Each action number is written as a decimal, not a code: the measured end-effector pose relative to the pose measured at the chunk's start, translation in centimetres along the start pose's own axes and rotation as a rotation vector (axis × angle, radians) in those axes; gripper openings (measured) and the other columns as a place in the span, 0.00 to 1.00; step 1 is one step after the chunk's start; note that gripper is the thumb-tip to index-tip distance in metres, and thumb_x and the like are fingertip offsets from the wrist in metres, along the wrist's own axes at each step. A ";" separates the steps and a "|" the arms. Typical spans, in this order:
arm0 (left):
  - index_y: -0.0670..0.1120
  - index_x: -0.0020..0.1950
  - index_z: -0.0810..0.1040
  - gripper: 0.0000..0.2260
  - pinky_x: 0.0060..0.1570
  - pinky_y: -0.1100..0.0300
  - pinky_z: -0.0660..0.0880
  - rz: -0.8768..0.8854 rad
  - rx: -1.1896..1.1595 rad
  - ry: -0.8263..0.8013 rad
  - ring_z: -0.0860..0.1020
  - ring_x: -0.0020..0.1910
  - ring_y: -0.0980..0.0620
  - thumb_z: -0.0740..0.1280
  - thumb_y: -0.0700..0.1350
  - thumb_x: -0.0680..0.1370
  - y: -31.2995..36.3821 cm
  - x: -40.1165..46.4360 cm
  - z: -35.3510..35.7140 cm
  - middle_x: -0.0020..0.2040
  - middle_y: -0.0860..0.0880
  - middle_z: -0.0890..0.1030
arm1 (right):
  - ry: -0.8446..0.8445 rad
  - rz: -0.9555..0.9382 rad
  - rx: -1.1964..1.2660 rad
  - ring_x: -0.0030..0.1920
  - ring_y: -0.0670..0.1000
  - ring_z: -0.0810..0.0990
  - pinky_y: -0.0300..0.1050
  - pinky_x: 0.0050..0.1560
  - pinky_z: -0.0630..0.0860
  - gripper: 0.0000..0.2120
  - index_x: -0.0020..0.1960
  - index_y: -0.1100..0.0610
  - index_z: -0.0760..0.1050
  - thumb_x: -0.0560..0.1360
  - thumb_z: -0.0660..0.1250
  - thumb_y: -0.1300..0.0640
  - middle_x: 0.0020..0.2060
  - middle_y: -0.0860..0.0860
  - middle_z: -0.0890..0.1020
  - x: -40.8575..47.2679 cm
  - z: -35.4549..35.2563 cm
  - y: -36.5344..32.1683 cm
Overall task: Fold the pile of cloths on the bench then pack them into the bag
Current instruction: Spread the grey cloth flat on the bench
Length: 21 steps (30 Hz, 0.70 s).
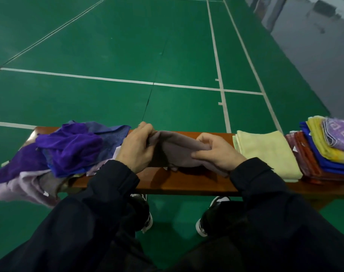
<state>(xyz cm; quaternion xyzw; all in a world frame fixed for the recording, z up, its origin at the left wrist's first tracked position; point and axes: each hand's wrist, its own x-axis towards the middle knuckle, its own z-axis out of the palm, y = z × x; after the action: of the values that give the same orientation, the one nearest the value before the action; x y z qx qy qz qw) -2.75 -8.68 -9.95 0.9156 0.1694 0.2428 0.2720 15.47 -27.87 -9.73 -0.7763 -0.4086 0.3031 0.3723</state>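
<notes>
A grey-mauve cloth [176, 149] is held just above the middle of the brown wooden bench [186, 183]. My left hand [136, 147] grips its left end, and my right hand [216, 152] pinches its right end. To the left lies an unfolded pile of purple, blue and lilac cloths [69, 150]. A folded pale yellow cloth [265, 154] lies flat to the right. Beyond it sits a stack of folded cloths [328, 152] in red, blue, yellow and patterned lilac. No bag is in view.
The bench stands on a green sports court floor [128, 46] with white lines. My black-and-white shoes [208, 216] rest on the floor under the bench's near edge. A grey floor strip [314, 46] runs at the far right.
</notes>
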 end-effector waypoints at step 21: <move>0.52 0.43 0.65 0.14 0.44 0.48 0.76 0.288 0.335 -0.077 0.75 0.41 0.42 0.70 0.45 0.67 -2.2 -3.4 0.1 0.40 0.47 0.74 | 0.421 -0.005 0.004 0.45 0.52 0.80 0.51 0.47 0.79 0.13 0.42 0.52 0.72 0.73 0.75 0.64 0.41 0.51 0.81 -4.6 -1.8 3.6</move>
<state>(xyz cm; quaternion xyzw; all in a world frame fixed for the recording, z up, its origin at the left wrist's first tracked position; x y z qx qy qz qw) -5.87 -8.44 -12.54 0.9714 0.0643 0.2123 0.0848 16.17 -33.80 -10.94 -0.8208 -0.3231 0.1340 0.4516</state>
